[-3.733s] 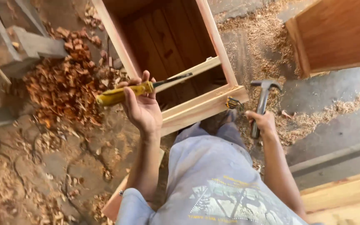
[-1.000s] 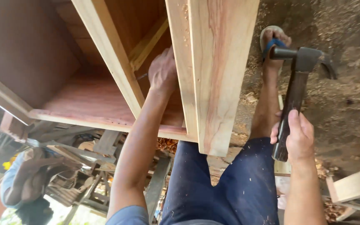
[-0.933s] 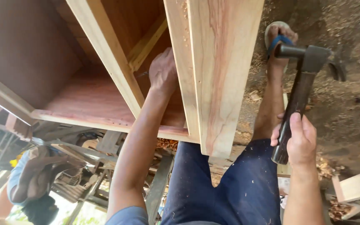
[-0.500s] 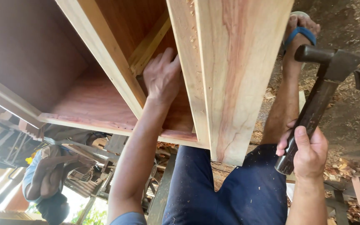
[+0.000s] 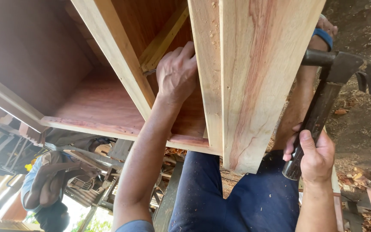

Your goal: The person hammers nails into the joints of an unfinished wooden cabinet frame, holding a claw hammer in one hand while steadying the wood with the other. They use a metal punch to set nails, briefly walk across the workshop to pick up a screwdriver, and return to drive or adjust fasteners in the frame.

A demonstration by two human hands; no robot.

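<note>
Head view, one moment. Item: wooden cabinet [image 5: 108, 107], reddish-brown panels with pale frame rails, open side toward the camera, seen from above. Item: left hand [image 5: 177, 75], reaching into the cabinet interior, grip clenched around a slim metal tool [image 5: 148, 72] whose tip shows just left of the knuckles against a pale inner rail [image 5: 164, 41]; kind of tool cannot be told. Item: broad upright board [image 5: 263, 81], pale with pink grain, immediately right of the left grip and touching the cabinet's edge. Item: right hand [image 5: 314, 157], well right of the board, grip grasping the lower handle of a claw hammer [image 5: 323, 103], head uppermost and dark, claw pointing right. Item: person's legs in dark blue trousers [image 5: 245, 197] below both grips. Item: foot in blue-strapped sandal [image 5: 323, 36] above the hammer head. Item: another person [image 5: 48, 189], lower left, beneath the cabinet. Item: wood shavings [image 5: 357, 176] on the ground, right of the right grip.
</note>
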